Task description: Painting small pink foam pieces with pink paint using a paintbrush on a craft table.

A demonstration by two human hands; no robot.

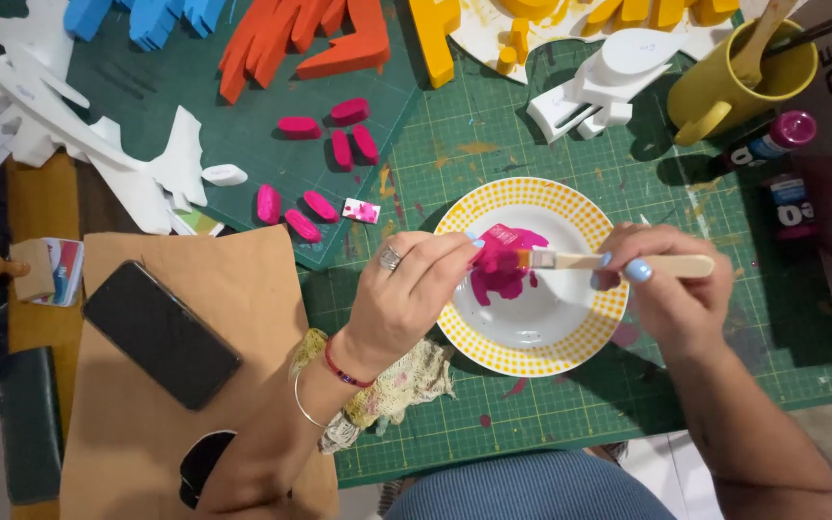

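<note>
Over the yellow-rimmed plate [532, 349], left hand [406, 294] fingers pinched 1 small pink-painted piece [505, 238]. Right hand [671, 289] fingers were closed around 1 wooden-handled brush [618, 261], bristles touching the piece above pink paint [501, 281].

Small pink-painted piece [499, 238], flat wooden-handled brush [618, 261] touching it, level

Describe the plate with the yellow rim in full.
The plate is round and shallow, glossy white inside like glazed ceramic, with a broad rim of small yellow checks. It lies flat on the green cutting mat, near the middle of the view. A puddle of magenta paint sits in its upper left part. The left hand holds a small magenta piece over it, and the right hand holds a wooden-handled brush against that piece. A stained cloth lies at its lower left edge.
</note>
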